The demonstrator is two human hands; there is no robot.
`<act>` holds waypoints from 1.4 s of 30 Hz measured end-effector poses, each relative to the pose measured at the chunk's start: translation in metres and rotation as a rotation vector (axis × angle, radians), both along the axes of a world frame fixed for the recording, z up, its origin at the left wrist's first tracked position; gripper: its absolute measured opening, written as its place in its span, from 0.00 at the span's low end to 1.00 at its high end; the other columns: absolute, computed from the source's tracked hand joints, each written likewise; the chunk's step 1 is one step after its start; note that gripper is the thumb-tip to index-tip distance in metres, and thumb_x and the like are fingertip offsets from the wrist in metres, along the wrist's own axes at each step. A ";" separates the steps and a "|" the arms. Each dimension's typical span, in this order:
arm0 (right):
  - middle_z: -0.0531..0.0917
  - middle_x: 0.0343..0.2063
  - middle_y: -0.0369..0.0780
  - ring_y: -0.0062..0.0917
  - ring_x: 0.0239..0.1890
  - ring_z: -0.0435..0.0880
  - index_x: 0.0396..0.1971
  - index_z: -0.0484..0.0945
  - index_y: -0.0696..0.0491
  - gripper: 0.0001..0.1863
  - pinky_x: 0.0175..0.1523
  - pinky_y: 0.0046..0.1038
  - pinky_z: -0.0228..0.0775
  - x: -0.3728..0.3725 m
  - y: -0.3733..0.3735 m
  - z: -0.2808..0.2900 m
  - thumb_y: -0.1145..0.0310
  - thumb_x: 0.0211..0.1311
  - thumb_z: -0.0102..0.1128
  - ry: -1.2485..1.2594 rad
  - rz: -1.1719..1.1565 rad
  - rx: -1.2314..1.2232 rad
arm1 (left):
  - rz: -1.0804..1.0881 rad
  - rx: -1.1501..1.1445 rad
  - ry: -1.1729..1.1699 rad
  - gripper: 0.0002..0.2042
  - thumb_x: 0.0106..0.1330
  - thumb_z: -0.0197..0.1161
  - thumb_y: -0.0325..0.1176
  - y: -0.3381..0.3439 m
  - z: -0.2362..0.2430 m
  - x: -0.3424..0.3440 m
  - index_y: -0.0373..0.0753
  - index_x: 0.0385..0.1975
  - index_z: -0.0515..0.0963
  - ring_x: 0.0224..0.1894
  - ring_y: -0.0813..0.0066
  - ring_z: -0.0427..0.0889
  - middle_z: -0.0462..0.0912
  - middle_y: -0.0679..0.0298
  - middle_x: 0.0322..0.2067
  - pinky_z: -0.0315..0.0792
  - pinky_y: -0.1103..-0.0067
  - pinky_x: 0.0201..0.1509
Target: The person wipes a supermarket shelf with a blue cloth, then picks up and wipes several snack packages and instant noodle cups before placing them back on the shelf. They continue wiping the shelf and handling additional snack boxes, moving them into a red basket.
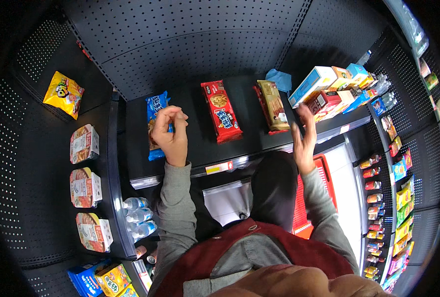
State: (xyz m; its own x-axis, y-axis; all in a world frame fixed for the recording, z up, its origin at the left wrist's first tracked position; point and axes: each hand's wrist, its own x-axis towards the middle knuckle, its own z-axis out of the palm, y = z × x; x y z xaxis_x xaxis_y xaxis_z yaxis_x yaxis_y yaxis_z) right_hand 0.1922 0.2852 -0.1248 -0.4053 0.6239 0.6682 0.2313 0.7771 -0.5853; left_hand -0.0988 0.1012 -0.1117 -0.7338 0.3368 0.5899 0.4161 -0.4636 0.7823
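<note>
The left hand [171, 136] has its fingers curled in over a glossy blue oblong packet [155, 104] — whether they grip it, I can't tell. The right hand [305, 142] is released, fingers parted — a gold oblong packet [273, 105] lies left of them, a dark-red cardboard box [325, 102] just right of their tips.

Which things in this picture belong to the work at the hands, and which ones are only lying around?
At the hands:
left hand, curled over the blue packet; contact unclear
right hand, open near the golden packet and dark red box
red packet, between them

Lying around:
yellow snack bag
white tubs
water bottles
red basket
</note>
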 end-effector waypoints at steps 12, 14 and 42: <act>0.84 0.50 0.51 0.48 0.56 0.81 0.51 0.82 0.52 0.22 0.59 0.42 0.73 -0.127 0.292 -0.057 0.54 0.75 0.45 -0.855 -0.089 0.001 | -0.046 -0.284 0.213 0.04 0.67 0.61 0.21 0.022 -0.032 0.016 0.35 0.38 0.79 0.28 0.80 0.83 0.83 0.64 0.26 0.74 0.82 0.32; 0.83 0.51 0.51 0.47 0.56 0.81 0.50 0.83 0.48 0.22 0.59 0.43 0.74 -0.134 0.312 -0.075 0.54 0.75 0.41 -1.212 -0.131 0.137 | -0.054 -0.306 0.208 0.04 0.67 0.61 0.21 0.023 -0.033 0.017 0.35 0.38 0.79 0.28 0.80 0.83 0.83 0.64 0.26 0.74 0.82 0.32; 0.84 0.39 0.51 0.46 0.39 0.86 0.50 0.82 0.58 0.32 0.43 0.46 0.82 -0.328 0.186 -0.035 0.41 0.72 0.47 -1.306 0.296 -0.257 | -0.030 -0.250 0.237 0.06 0.58 0.64 0.21 0.029 -0.041 0.024 0.39 0.32 0.77 0.22 0.63 0.81 0.81 0.60 0.24 0.73 0.70 0.27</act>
